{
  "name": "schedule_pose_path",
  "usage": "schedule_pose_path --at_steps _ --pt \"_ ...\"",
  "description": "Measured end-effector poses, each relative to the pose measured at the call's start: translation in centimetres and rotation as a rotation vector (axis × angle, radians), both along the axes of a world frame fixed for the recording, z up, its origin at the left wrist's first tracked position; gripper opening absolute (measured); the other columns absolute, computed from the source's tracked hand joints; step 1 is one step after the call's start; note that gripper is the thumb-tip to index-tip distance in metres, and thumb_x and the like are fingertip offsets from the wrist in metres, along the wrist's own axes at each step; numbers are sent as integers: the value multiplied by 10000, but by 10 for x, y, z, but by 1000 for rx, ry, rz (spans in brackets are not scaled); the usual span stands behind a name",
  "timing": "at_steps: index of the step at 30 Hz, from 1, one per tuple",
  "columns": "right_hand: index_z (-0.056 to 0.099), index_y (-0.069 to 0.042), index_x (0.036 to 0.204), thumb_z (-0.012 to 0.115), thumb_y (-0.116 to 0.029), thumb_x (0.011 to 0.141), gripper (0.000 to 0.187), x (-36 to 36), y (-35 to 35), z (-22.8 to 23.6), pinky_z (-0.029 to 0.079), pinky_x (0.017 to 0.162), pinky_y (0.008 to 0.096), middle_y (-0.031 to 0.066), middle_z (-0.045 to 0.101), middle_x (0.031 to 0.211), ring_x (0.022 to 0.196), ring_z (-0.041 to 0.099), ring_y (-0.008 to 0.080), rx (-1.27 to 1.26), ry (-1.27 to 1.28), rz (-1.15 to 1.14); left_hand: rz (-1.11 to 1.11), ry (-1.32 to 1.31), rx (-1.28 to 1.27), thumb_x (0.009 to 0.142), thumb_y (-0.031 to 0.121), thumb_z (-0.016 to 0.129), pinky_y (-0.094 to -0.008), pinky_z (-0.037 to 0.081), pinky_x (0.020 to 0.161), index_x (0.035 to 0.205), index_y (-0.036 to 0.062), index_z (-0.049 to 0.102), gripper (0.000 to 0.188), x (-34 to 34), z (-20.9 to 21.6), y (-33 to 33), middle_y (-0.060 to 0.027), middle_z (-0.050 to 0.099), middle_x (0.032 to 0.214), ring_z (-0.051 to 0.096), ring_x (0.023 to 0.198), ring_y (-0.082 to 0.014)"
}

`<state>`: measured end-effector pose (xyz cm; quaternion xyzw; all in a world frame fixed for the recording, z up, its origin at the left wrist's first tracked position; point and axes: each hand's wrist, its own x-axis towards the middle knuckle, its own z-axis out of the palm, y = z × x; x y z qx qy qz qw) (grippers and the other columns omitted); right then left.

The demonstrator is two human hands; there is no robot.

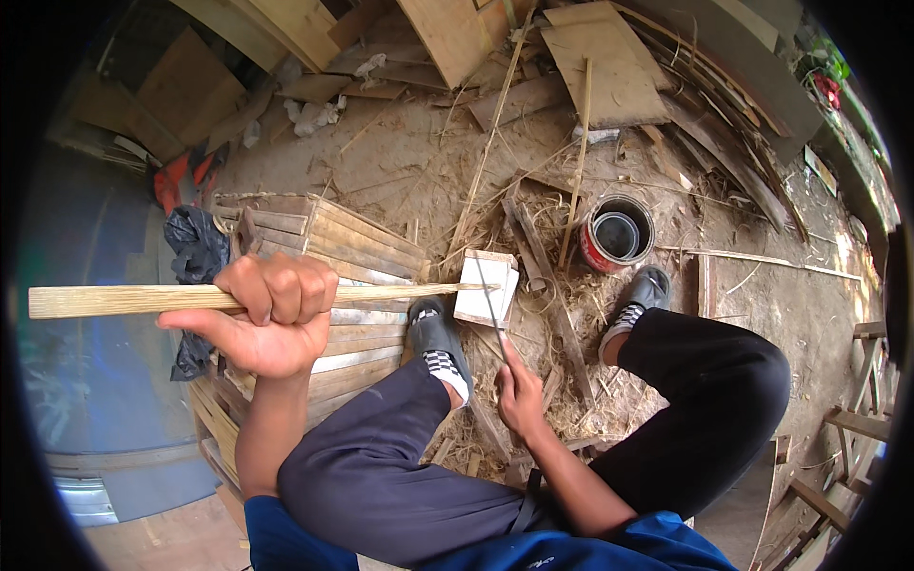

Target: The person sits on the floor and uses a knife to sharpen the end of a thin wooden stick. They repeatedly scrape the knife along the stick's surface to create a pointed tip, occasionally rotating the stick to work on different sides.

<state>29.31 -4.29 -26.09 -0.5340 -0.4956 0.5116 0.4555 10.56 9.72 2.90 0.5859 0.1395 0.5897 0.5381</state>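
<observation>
My left hand (278, 319) is curled around a long, pale bamboo strip (124, 302), with the thumb stretched out along its underside. The strip lies level across the view. Its thin right end reaches over a small wooden block (476, 306) with a white top, between my feet. In my closed right hand (520, 395) is a knife (489, 297) with a long, narrow, dark blade. The blade slants up and to the left over the block and crosses the strip near its tip. Whether the edge touches the strip, I cannot tell.
Left of my feet stands a slatted wooden crate (362, 243), a black plastic bag (195, 243) beside it. A red can (617, 233) stands beyond my right foot. Shavings and loose sticks litter the dirt floor. Boards (609, 67) lie at the back.
</observation>
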Motion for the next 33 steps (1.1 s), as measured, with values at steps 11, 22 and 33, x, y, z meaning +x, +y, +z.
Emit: schedule_pose_path --at_steps 11,22,33 --pt "584 -154 1449 557 -111 1024 427 -2 3 -23 495 734 372 175 578 888 756 579 275 63 -132 -122 13 -12 16 896 852 316 -298 86 434 629 153 250 751 5 -2 -1 38 168 477 87 431 -92" --pt "657 -46 1330 670 -322 978 447 -1 -2 -35 506 542 342 85 639 646 538 622 158 -480 -15 -26 123 21 -16 917 833 332 -291 88 445 640 163 248 730 -21 5 -11 42 167 488 68 442 -88" --pt "637 56 1202 698 -220 970 365 2 3 -52 518 534 336 87 651 752 575 642 163 -597 245 133 138 5 -68 922 832 318 -296 90 455 653 166 254 721 -30 7 -19 41 164 491 63 457 -94"
